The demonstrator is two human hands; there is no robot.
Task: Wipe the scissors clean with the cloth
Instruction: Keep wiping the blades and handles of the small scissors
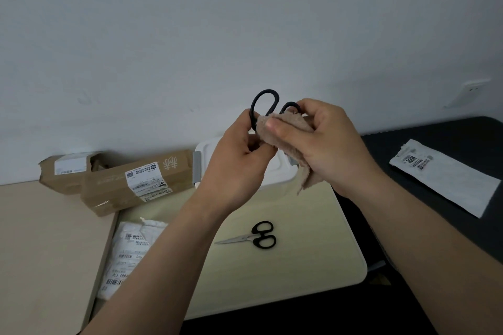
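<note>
Scissors (265, 105), handles up, pinched in our left hand (236, 163); our right hand (324, 141) presses the tan cloth (288, 133) around them.

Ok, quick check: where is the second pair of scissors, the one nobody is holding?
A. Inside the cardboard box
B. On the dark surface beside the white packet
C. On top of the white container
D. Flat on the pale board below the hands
D: the loose scissors lie flat on the pale board, blades pointing left, below the left hand and right hand.
</note>
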